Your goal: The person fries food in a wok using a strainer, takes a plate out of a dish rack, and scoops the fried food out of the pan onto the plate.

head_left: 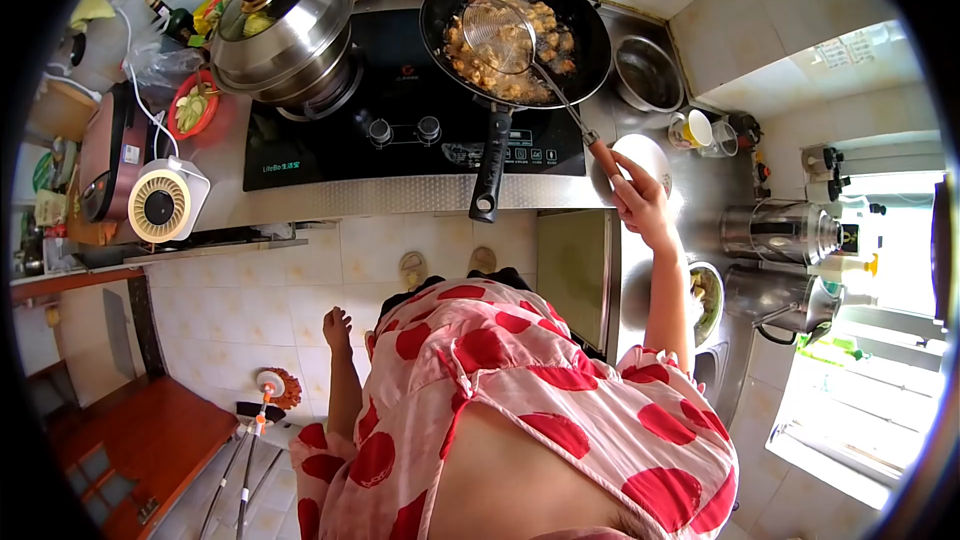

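Observation:
My right hand point(642, 200) is closed around the brown wooden handle of a wire mesh skimmer point(498, 35). The skimmer's round mesh head lies over golden-brown pieces of frying food point(552, 25) in bubbling oil. They are in a black wok point(588, 45) on the right side of the black gas stove point(330, 152). The wok's long black handle point(489, 165) points toward me over the counter edge, with no hand on it. My left hand point(338, 328) hangs low beside my body, fingers loosely apart and holding nothing.
A lidded steel steamer pot point(285, 50) stands on the left burner. To its left are a red basket point(194, 105), a small fan point(160, 202) and a rice cooker point(108, 160). Right of the wok sit a steel bowl point(648, 75), a white plate point(655, 155) and cups point(690, 130).

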A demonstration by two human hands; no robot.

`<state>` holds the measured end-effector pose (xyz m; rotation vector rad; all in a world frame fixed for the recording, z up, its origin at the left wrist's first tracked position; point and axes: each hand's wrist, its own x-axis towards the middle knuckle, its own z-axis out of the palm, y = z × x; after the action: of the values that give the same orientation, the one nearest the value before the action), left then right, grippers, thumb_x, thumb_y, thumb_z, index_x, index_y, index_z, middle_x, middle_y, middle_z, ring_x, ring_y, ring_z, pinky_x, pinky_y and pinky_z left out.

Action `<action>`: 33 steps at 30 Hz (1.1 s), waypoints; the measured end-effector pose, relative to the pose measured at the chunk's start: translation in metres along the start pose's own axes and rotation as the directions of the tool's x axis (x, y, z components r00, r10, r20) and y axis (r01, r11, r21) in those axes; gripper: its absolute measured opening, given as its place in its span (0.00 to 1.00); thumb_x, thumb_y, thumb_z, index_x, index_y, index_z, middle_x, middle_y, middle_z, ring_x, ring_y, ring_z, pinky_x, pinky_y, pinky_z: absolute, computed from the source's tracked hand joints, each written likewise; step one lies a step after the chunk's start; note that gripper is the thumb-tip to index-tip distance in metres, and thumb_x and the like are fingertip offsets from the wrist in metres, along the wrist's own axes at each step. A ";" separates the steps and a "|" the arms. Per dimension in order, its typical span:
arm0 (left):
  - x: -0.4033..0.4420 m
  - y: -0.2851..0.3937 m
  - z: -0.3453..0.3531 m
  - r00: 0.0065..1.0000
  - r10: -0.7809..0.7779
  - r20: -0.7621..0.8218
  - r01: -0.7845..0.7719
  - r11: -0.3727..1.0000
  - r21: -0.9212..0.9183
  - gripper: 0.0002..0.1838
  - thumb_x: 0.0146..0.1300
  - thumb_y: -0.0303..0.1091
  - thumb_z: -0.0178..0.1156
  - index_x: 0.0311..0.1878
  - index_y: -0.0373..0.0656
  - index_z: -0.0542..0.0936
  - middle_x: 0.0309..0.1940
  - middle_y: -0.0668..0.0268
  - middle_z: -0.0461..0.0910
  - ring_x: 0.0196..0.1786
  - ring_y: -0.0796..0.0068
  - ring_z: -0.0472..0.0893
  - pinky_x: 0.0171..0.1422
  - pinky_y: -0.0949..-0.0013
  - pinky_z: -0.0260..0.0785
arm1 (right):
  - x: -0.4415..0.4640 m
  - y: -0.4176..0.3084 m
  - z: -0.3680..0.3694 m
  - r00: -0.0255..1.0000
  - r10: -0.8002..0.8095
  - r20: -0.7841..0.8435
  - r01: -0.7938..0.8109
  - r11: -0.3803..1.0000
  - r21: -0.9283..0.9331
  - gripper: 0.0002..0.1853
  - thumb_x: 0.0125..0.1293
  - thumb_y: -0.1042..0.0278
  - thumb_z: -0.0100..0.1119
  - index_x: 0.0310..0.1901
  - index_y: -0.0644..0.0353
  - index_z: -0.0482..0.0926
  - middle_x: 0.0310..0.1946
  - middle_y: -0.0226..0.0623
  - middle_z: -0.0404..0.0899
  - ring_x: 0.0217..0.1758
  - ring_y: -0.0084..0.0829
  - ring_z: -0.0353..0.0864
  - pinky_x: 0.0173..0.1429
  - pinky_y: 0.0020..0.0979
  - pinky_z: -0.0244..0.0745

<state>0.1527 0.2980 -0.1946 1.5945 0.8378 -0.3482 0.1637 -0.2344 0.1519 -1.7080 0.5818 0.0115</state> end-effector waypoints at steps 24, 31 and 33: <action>-0.011 -0.009 -0.001 1.000 -0.019 -0.019 0.019 1.000 0.007 0.19 0.61 0.45 0.53 0.46 0.39 0.71 0.39 0.63 0.76 0.37 0.72 0.76 0.36 0.71 0.67 | 0.047 0.010 -0.017 0.994 -0.057 0.091 0.050 0.996 0.076 0.21 0.65 0.68 0.48 0.60 0.59 0.64 0.16 0.21 0.60 0.14 0.10 0.52 0.16 0.15 0.44; -0.004 0.000 0.011 1.000 0.010 0.019 -0.010 0.999 0.038 0.20 0.61 0.45 0.52 0.47 0.39 0.71 0.40 0.62 0.76 0.38 0.72 0.77 0.36 0.71 0.68 | 0.002 0.009 -0.027 0.976 -0.215 -0.021 0.188 0.895 -0.405 0.20 0.60 0.74 0.52 0.56 0.63 0.69 0.25 0.26 0.72 0.27 0.16 0.64 0.34 0.19 0.64; 0.000 0.006 0.016 0.999 0.018 0.026 -0.020 0.999 0.047 0.20 0.61 0.45 0.52 0.47 0.39 0.71 0.40 0.62 0.76 0.38 0.71 0.77 0.37 0.71 0.68 | 0.000 0.013 -0.028 0.938 -0.343 -0.036 0.302 0.868 -0.395 0.21 0.61 0.74 0.51 0.58 0.58 0.68 0.18 0.22 0.64 0.22 0.13 0.60 0.26 0.18 0.56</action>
<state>0.1606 0.2829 -0.1934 1.6376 0.7996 -0.3767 0.1501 -0.2614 0.1470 -2.1865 0.3760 -0.2196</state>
